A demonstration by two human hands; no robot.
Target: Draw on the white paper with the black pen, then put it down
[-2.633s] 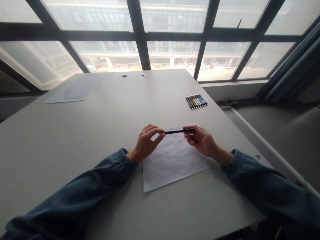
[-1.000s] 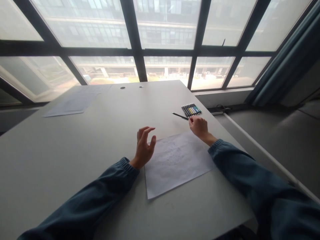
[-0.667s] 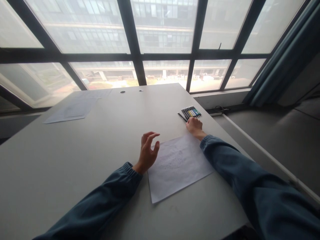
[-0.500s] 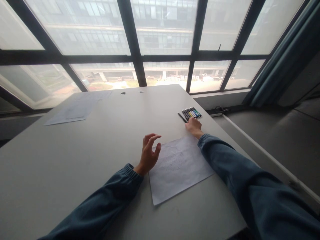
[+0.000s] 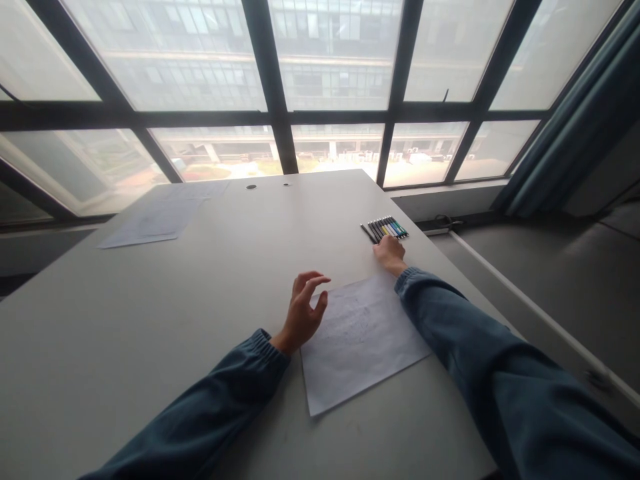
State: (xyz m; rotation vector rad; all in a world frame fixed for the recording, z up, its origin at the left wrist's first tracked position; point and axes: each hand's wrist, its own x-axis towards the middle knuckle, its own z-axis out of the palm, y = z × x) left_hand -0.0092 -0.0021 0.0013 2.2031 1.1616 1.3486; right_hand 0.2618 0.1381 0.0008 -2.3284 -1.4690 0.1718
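My right hand (image 5: 389, 255) lies at the near ends of a row of pens (image 5: 387, 227), its fingers curled under and mostly hidden. What it grips, if anything, does not show. Dark pens lie at the row's left, with yellow, white, blue and green ones to the right. One black pen (image 5: 369, 233) sits slightly apart on the left, close to my fingers. Over the left edge of a white sheet of paper (image 5: 365, 360) is my left hand (image 5: 304, 310), open and empty, thumb and curved fingers apart. Faint marks show on the sheet.
More white sheets (image 5: 155, 217) lie at the far left of the white table (image 5: 200, 300). Two small round fittings are set near its far edge. Beyond stand dark-framed windows, with a blue curtain (image 5: 565, 113) at right. A white pipe (image 5: 530, 300) runs along the floor.
The view has shifted slightly, so the table and pens appear a little further right. My right hand sits slightly nearer to me relative to the pens. My left hand keeps its open shape.
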